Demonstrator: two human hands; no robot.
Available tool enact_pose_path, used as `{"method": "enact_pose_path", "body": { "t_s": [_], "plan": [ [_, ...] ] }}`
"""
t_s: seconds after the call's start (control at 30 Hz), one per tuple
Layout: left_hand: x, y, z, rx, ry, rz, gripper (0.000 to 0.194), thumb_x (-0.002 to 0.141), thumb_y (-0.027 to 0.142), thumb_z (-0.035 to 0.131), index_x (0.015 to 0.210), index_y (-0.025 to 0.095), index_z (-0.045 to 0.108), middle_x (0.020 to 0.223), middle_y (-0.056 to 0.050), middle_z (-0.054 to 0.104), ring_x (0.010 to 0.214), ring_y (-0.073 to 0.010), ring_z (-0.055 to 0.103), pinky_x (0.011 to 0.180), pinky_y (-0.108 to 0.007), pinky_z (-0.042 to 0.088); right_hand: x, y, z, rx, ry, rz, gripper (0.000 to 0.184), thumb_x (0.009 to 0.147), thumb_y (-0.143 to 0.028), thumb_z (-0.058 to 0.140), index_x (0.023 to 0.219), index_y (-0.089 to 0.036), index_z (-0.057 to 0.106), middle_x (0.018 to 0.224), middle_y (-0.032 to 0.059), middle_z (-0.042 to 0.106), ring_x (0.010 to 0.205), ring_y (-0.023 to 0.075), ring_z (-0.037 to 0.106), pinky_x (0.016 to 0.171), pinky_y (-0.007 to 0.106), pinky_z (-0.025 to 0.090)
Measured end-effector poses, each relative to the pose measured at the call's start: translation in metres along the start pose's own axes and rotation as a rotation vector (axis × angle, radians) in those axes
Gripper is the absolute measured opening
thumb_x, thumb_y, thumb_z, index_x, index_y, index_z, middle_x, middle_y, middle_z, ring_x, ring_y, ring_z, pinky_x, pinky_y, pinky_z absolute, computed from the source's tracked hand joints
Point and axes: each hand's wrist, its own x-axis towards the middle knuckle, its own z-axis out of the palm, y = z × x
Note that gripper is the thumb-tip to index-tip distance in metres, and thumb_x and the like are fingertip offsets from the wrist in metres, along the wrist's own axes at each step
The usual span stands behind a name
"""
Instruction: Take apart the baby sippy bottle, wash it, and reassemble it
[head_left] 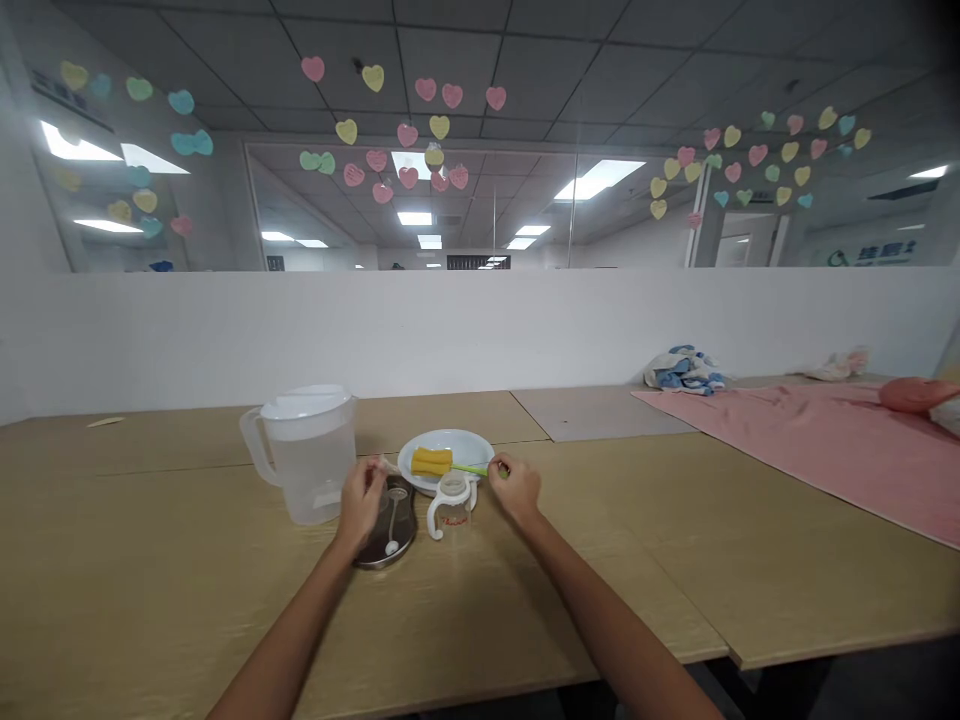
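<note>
My right hand (516, 485) is closed on the green handle of a sponge brush (433, 461), whose yellow sponge head lies over a white plate (480, 439). My left hand (361, 505) pinches a small pale, translucent piece (388, 466) that is too small to make out, above a metal tray (375, 562). Inside the tray lies a thin straw with a white ball end (391, 547), beside a clear part. Between my hands a clear baby bottle (454, 512) with white handles and red lettering stands upright and uncapped, just in front of the plate.
A lidded clear plastic pitcher (311, 455) stands left of the tray. On the right a pink cloth (817, 440) covers part of the wooden table (600, 580), with a crumpled blue-and-white cloth (684, 370) behind it. A white wall (480, 320) runs along the back.
</note>
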Motion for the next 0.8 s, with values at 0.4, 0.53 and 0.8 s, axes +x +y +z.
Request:
{"method": "enact_pose_path", "body": {
  "t_s": [0.4,0.53,0.8],
  "plan": [
    [-0.009,0.011,-0.014,0.326,-0.240,0.077,0.055,0.069,0.014,0.047,0.123,0.017,0.039,0.099,-0.006,0.059,0.090,-0.0200,0.058,0.081,-0.032,0.045,0.011,0.014,0.000,0.241,0.123,0.246,0.031,0.067,-0.033,0.043,0.068,-0.017,0.069,0.060,0.0035,0.063,0.056,0.0175,0.053,0.052,0.024,0.032],
    [-0.008,0.008,-0.010,0.375,-0.245,0.133,0.062,0.068,0.014,0.046,0.129,0.015,0.033,0.111,-0.010,0.053,0.100,-0.0209,0.054,0.086,-0.033,0.044,0.012,0.014,0.001,0.271,0.124,0.283,0.027,0.065,-0.032,0.045,0.068,-0.018,0.068,0.057,0.0022,0.060,0.055,0.0176,0.052,0.051,0.024,0.032],
    [-0.007,0.019,-0.015,0.387,-0.286,0.010,0.059,0.067,0.013,0.049,0.123,0.013,0.031,0.084,-0.003,0.057,0.079,-0.0176,0.058,0.073,-0.028,0.043,0.016,0.014,-0.001,0.247,0.196,0.249,0.032,0.066,-0.027,0.048,0.093,-0.017,0.062,0.046,-0.0061,0.048,0.047,0.0148,0.047,0.050,0.023,0.029]
  ]
}}
